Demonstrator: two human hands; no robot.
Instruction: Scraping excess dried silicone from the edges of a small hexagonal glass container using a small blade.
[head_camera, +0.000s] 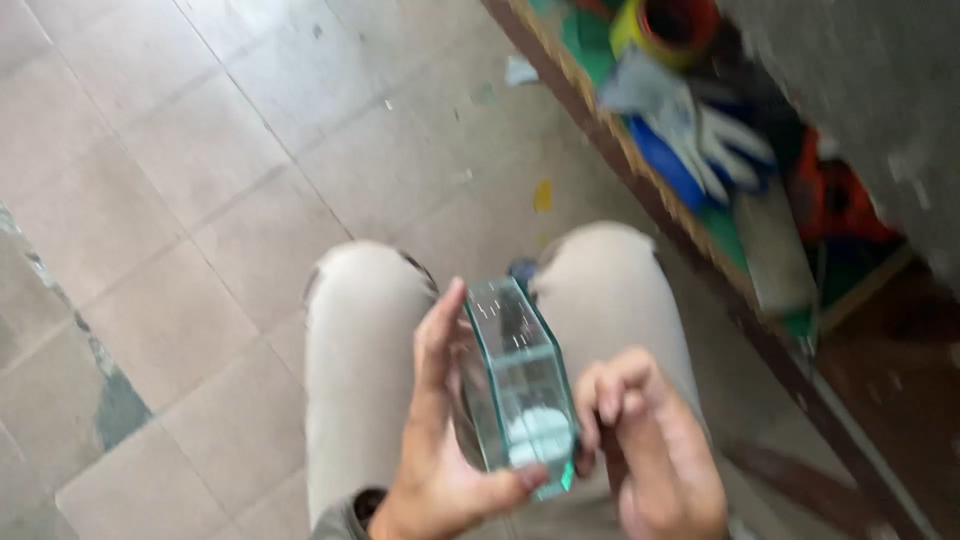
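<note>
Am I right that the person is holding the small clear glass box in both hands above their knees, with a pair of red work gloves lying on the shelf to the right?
Not quite: the head view shows the work gloves are white and blue, not red. The rest stands: the left hand and right hand hold the clear glass box above the knees.

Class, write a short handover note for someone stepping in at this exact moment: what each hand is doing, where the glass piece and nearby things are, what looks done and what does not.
Left hand: cupped around the clear glass box, thumb at its lower edge, fingers up along its left side.
Right hand: fingers curled, touching the box's lower right corner.
The box is held over the person's lap, above pale trousers, tiled floor beneath. A white patch shows at the box's lower end; the picture is too blurred to tell what it is.
To the right, a shelf holds gloves and a yellow roll.
Done or left: the picture does not show.
</note>
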